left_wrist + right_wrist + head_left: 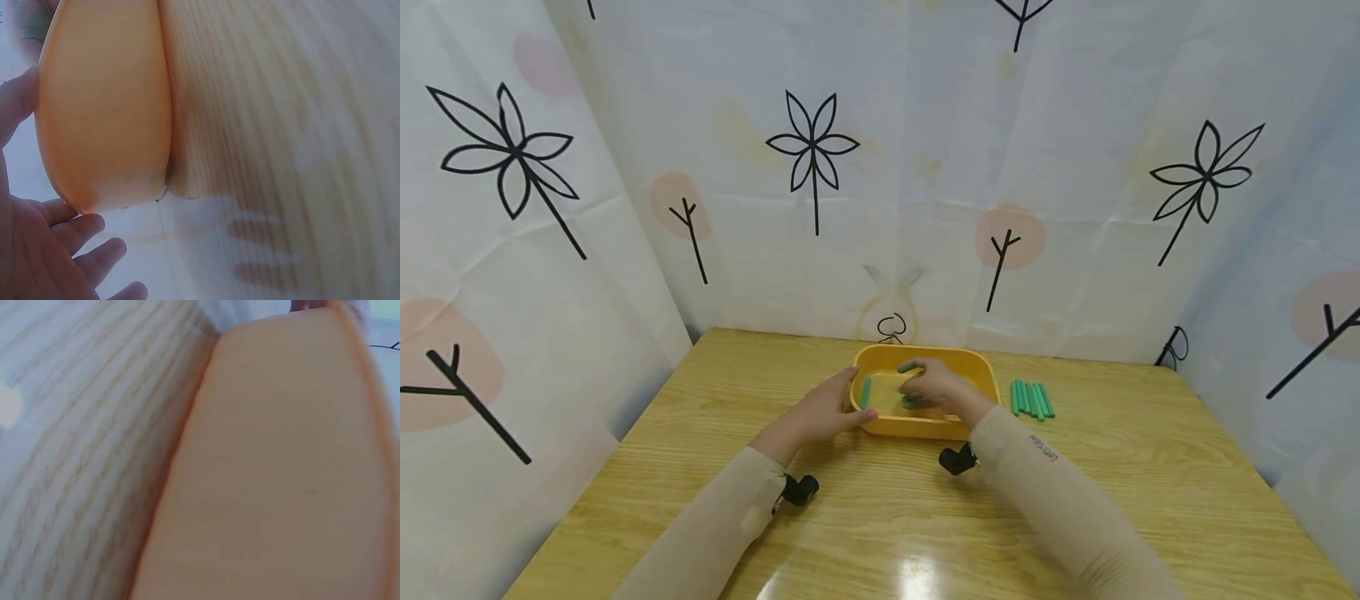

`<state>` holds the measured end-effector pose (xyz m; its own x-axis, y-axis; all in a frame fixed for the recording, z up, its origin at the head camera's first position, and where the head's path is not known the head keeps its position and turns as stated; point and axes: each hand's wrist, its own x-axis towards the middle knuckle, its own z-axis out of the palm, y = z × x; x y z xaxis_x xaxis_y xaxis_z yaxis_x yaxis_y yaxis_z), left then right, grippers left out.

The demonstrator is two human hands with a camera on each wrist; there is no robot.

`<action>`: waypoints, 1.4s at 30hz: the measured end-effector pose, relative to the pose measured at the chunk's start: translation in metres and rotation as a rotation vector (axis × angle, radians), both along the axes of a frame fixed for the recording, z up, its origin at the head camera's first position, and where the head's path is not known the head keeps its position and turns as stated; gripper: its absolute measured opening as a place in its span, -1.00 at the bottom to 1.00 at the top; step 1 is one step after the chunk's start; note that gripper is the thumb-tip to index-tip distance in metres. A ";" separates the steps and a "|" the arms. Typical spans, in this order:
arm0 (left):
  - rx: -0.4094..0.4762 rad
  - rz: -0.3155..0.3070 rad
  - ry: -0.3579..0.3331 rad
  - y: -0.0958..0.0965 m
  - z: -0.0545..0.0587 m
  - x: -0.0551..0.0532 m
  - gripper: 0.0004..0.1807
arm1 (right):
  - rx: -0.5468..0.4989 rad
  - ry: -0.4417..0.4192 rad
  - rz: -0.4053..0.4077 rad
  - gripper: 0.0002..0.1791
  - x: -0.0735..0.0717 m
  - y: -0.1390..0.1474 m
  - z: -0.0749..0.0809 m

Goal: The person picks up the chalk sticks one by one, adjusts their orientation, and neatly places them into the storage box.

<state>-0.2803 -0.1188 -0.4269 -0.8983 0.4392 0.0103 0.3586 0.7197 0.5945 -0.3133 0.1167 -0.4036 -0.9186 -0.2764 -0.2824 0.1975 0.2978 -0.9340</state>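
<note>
A yellow plastic tub [891, 427] stands on the table. My left hand [827, 406] holds its left end, thumb at the front rim and fingers at the end wall. In the left wrist view, the thumb and index finger touch the tub's rim, while the other fingers spread away from it. My right hand [942, 387] reaches over the front wall into the tub, fingers pointing left. Blurred green shows at its fingertips; I cannot tell whether they pinch a green stick. One green chalk-like stick [866, 392] lies at the left inside the tub.
Several green sticks [1031, 400] lie side by side on the wooden table [1120, 467], right of the tub. A white printed curtain [925, 167] hangs behind and at both sides. A black cable [1172, 346] shows at the table's far right corner.
</note>
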 end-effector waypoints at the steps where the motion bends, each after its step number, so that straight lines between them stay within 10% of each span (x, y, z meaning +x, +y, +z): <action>1: 0.000 0.001 0.000 0.000 0.000 0.000 0.11 | -0.006 0.003 0.008 -0.47 0.002 0.002 0.003; 42: 0.001 -0.012 0.018 0.000 -0.002 -0.001 0.12 | 0.049 0.194 0.099 -0.52 0.058 0.088 0.074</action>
